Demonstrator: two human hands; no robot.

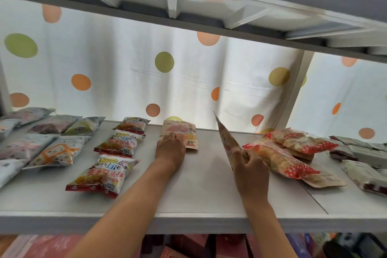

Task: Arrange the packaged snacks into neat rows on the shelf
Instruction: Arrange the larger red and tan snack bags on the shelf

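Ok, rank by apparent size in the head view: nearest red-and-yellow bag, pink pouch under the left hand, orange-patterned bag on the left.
1. Nearest red-and-yellow bag, nearest the camera, so unsure.
2. Orange-patterned bag.
3. Pink pouch, partly covered.

Two bare forearms, no sleeves, left hand (pixel 170 148) and right hand (pixel 250 170) ringless.

left hand (pixel 170 146) flat, right hand (pixel 250 170) gripping

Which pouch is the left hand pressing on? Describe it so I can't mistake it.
Start at the column of three red-and-yellow chip bags on the white shelf. Just right of it, near the back edge, one flat beige pouch lies under the left hand. It is the only packet lying flat in that middle area, pink-pictured, not puffy like its neighbours.
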